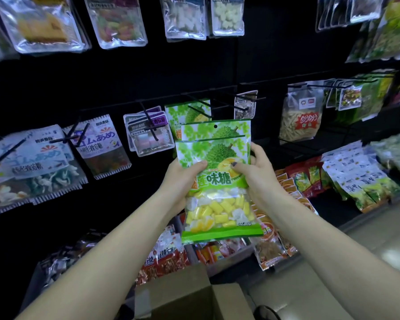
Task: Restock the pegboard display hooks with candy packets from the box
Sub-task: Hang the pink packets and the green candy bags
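Before the black pegboard (56,93), left hand (183,179) and right hand (261,174) grip green durian-print plastic candy packets (215,172), two stacked, by their side edges. Clear lower window: yellow and white wrapped sweets. Punched hole at top edge, just below black wire hook (200,109). Brown cardboard box (185,294) beneath.

A retail shop aisle is shown. Sealed snack packets (106,144) are hung in rows on black hooks (200,109) fixed to a dark display wall, further packets (353,179) are laid out on a lower shelf (printed labels face outward), and an opened cardboard box (183,294) is set below.
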### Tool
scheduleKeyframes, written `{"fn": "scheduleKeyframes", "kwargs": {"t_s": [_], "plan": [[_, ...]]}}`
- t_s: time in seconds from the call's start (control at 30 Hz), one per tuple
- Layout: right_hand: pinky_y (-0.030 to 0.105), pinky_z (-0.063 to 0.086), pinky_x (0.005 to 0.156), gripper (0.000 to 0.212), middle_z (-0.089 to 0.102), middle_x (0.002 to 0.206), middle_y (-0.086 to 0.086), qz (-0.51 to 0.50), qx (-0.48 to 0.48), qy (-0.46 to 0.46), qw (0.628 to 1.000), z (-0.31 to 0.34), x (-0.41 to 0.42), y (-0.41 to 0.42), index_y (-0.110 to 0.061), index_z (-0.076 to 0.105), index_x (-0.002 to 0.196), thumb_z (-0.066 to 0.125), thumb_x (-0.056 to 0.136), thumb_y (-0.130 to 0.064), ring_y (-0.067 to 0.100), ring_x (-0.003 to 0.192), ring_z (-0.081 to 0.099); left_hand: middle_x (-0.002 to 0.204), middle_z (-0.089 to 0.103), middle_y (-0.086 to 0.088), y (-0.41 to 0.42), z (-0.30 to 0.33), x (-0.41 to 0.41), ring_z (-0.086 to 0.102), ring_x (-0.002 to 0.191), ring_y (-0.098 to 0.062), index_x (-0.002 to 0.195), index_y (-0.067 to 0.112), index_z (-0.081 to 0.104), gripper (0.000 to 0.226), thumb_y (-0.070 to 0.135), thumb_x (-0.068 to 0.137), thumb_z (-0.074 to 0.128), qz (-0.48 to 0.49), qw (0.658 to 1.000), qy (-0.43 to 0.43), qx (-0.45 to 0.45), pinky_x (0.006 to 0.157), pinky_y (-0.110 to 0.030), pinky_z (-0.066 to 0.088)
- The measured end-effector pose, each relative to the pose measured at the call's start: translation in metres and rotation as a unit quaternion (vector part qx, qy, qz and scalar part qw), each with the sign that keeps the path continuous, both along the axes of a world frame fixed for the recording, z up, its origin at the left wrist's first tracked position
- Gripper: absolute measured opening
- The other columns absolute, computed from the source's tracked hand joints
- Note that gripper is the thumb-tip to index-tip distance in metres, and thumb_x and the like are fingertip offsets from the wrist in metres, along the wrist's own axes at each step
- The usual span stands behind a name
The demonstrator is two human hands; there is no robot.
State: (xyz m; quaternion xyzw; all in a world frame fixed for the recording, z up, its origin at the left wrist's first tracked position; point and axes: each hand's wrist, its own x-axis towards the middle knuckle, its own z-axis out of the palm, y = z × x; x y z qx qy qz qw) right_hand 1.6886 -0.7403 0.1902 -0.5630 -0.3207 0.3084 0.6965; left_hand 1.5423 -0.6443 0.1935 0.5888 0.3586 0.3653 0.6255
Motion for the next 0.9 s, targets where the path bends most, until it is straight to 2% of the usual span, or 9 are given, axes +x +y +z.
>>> {"fn": "scheduleKeyframes", "kwargs": {"t_s": [0.13, 0.27, 0.4, 0.5, 0.63, 0.73, 0.9], "plan": [[0.037, 0.063, 0.072, 0.081, 0.068, 0.118, 0.011, 0.002, 0.020, 0.003, 1.000, 0.012, 0.014, 0.014, -0.040, 0.040, 0.151, 0.058, 0.094, 0.014, 0.026, 0.096, 0.073, 0.111, 0.079, -0.007, 0.017, 0.006, 0.017, 0.076, 0.104, -0.031, 0.110, 0.022, 0.070, 0.017, 0.019, 0.095, 0.077, 0.000, 1.000, 0.001, -0.022, 0.098, -0.059, 0.058], [0.033, 0.062, 0.076, 0.083, 0.071, 0.118, 0.004, 0.000, 0.028, -0.015, 1.000, 0.013, 0.023, 0.026, -0.043, 0.039, 0.153, 0.056, 0.095, 0.014, 0.022, 0.096, 0.075, 0.111, 0.079, -0.009, 0.030, 0.010, 0.029, 0.077, 0.101, -0.032, 0.111, 0.019, 0.068, 0.018, 0.020, 0.095, 0.077, 0.000, 1.000, 0.009, -0.027, 0.094, -0.059, 0.060], [0.025, 0.061, 0.070, 0.084, 0.071, 0.119, -0.003, 0.018, 0.017, -0.020, 0.999, 0.016, 0.029, 0.033, -0.040, 0.034, 0.158, 0.054, 0.096, 0.014, 0.015, 0.093, 0.076, 0.110, 0.079, -0.010, 0.038, 0.011, 0.033, 0.078, 0.099, -0.033, 0.116, 0.016, 0.068, 0.023, 0.019, 0.095, 0.077, 0.003, 0.999, 0.001, -0.038, 0.091, -0.060, 0.061], [0.025, 0.060, 0.065, 0.085, 0.070, 0.123, 0.003, 0.035, 0.011, -0.018, 0.999, 0.017, 0.029, 0.037, -0.040, 0.033, 0.158, 0.052, 0.096, 0.016, 0.013, 0.086, 0.076, 0.108, 0.080, -0.011, 0.042, 0.009, 0.032, 0.078, 0.096, -0.033, 0.113, 0.016, 0.069, 0.017, 0.016, 0.097, 0.074, 0.002, 0.999, -0.002, -0.046, 0.088, -0.058, 0.062], [0.025, 0.060, 0.066, 0.086, 0.067, 0.133, 0.002, 0.046, 0.012, -0.007, 0.999, 0.017, 0.028, 0.040, -0.038, 0.031, 0.159, 0.051, 0.096, 0.017, 0.012, 0.089, 0.077, 0.108, 0.080, -0.010, 0.047, 0.007, 0.032, 0.078, 0.097, -0.033, 0.110, 0.018, 0.070, 0.014, 0.014, 0.097, 0.073, 0.002, 0.999, -0.002, -0.049, 0.089, -0.059, 0.062], [0.024, 0.060, 0.064, 0.085, 0.068, 0.129, -0.003, 0.051, 0.013, -0.002, 0.999, 0.016, 0.030, 0.042, -0.038, 0.034, 0.158, 0.049, 0.097, 0.019, 0.009, 0.087, 0.077, 0.107, 0.080, -0.011, 0.049, 0.008, 0.033, 0.078, 0.097, -0.034, 0.110, 0.018, 0.070, 0.014, 0.014, 0.097, 0.073, -0.001, 0.999, -0.003, -0.050, 0.088, -0.060, 0.062], [0.034, 0.063, 0.069, 0.085, 0.070, 0.125, -0.005, 0.048, 0.011, 0.015, 0.999, 0.016, 0.035, 0.045, -0.041, 0.036, 0.157, 0.050, 0.097, 0.017, 0.018, 0.093, 0.077, 0.107, 0.080, -0.012, 0.052, 0.009, 0.036, 0.079, 0.096, -0.035, 0.112, 0.016, 0.069, 0.016, 0.014, 0.097, 0.074, -0.003, 0.998, -0.005, -0.059, 0.088, -0.061, 0.062]]}}
